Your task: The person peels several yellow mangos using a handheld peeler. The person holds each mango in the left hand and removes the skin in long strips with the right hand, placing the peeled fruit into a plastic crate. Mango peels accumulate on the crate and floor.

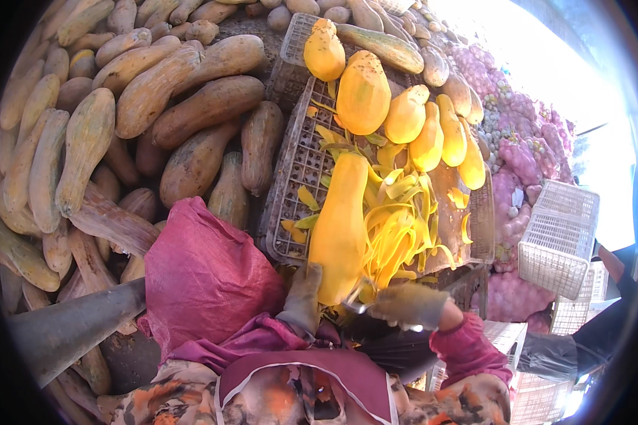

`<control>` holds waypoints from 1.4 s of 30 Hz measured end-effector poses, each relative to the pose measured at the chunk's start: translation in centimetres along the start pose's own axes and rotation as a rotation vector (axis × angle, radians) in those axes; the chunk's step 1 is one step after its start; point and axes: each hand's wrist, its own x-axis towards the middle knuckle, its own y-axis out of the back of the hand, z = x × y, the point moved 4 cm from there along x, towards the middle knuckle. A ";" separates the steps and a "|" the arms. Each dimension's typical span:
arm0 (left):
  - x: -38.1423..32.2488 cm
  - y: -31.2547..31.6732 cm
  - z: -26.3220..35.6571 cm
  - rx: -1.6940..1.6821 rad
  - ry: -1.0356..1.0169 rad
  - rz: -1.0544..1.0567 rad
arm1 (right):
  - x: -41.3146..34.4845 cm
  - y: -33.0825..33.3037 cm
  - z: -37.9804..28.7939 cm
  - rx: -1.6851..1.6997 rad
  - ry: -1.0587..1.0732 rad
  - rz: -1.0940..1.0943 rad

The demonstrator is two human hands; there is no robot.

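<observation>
A long peeled yellow squash [341, 223] stands tilted before me, its lower end near my lap. My left hand [303, 297], in a grey glove, grips the squash low on its left side. In my gloved right hand [408, 305], slightly blurred, is a metal peeler [355, 304], close against the squash's lower right side. Long yellow peel strips [393, 239] lie heaped just right of the squash. Beyond them, several peeled squashes [364, 93] rest in a row, some with brown specks on their ends.
Unpeeled squashes [143, 90] are piled at the left. A plastic crate [292, 175] lies under the peels. Pink net bags [515, 154] and white crates [558, 239] stand at the right, near another person's dark-clothed leg [598, 329]. A grey pipe [80, 324] runs in at lower left.
</observation>
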 end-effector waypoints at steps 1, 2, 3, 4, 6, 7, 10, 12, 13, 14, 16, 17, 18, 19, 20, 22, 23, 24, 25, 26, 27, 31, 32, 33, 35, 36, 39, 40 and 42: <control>-0.1 -0.2 0.0 -0.017 0.014 0.000 | 0.6 0.9 1.1 0.033 -0.107 0.009; -0.3 -0.4 -0.1 -0.023 0.031 0.023 | 1.7 2.3 4.0 0.222 -0.432 -0.051; -0.4 -0.8 -0.2 -0.027 0.048 0.017 | 2.6 4.4 6.6 0.524 -0.736 0.062; -0.5 -1.0 -0.3 -0.026 0.069 0.032 | 5.3 7.0 8.4 0.244 -0.677 0.123; -0.4 -1.5 -0.5 0.025 0.036 0.050 | 10.0 11.1 11.4 -0.076 -0.640 0.174; -0.2 -1.6 -0.5 0.078 -0.021 0.053 | 11.4 11.9 12.2 -0.104 -0.660 0.159; 0.8 -1.1 -0.9 0.223 -0.088 0.127 | 10.6 9.8 10.4 0.079 -0.736 0.043; 1.5 -0.7 -1.4 0.245 -0.109 0.142 | 7.1 6.7 6.3 0.104 -0.676 -0.026; 1.8 -0.7 -1.4 0.223 -0.130 0.128 | 4.6 4.8 3.9 0.165 -0.663 -0.055; 1.9 -0.6 -1.5 0.243 -0.142 0.132 | 2.3 3.1 1.1 0.096 -0.547 -0.086; 1.8 -0.7 -1.2 0.248 -0.185 0.101 | -1.3 0.2 -1.5 0.136 -0.569 -0.254; 1.6 -0.8 -1.0 0.278 -0.207 0.090 | -3.1 -1.0 -2.3 0.286 -0.664 -0.307; 1.3 -0.9 -0.7 0.234 -0.188 0.077 | -2.8 -0.4 -2.1 0.144 -0.460 -0.246; 1.0 -1.0 -0.5 0.202 -0.164 0.055 | -1.8 0.5 -1.8 -0.140 -0.239 -0.148; 0.6 -1.3 -0.1 0.204 -0.178 0.015 | -0.8 1.8 0.5 -0.247 -0.414 -0.096; -0.3 -1.5 0.3 0.360 -0.167 -0.008 | 3.0 4.9 5.3 -0.032 -0.565 0.117; -0.6 -1.9 0.6 0.403 -0.244 -0.037 | 5.5 6.5 7.6 0.027 -0.580 0.176; -0.8 -2.0 0.7 0.410 -0.260 -0.054 | 8.2 8.1 9.3 -0.020 -0.601 0.167; -0.9 -2.3 0.8 0.364 -0.345 -0.080 | 9.4 9.1 9.6 -0.043 -0.627 0.225; -1.0 -2.2 1.0 0.374 -0.387 -0.085 | 10.2 9.9 10.2 0.019 -0.720 0.144; -0.8 -2.0 0.6 0.259 -0.319 -0.041 | 10.1 9.6 9.2 0.087 -0.789 0.115; -0.1 -1.9 0.0 0.280 -0.277 -0.030 | 2.4 5.1 -0.3 0.265 -0.734 0.163; -0.1 -1.9 -0.3 0.303 -0.258 -0.005 | 1.9 3.0 -3.2 0.086 -0.614 0.188; -0.1 -2.2 -0.3 0.261 -0.277 -0.068 | -0.5 0.6 -4.7 0.317 -0.800 0.218; 0.0 -2.4 -1.1 0.058 -0.155 -0.069 | -2.2 -4.1 -6.7 0.435 -0.862 0.031; 0.1 -2.2 -1.3 0.101 -0.103 0.025 | -3.1 -5.7 -7.2 0.507 -0.889 -0.014; 0.3 -2.2 -1.1 0.129 -0.118 0.048 | -3.8 -6.1 -5.9 0.565 -0.811 0.002; 0.5 -2.2 -1.0 0.105 -0.118 0.017 | -3.5 -4.6 -4.7 0.367 -0.715 0.024; 0.9 -2.1 -1.0 0.001 -0.038 -0.035 | -2.4 -0.8 -2.3 -0.013 -0.598 0.167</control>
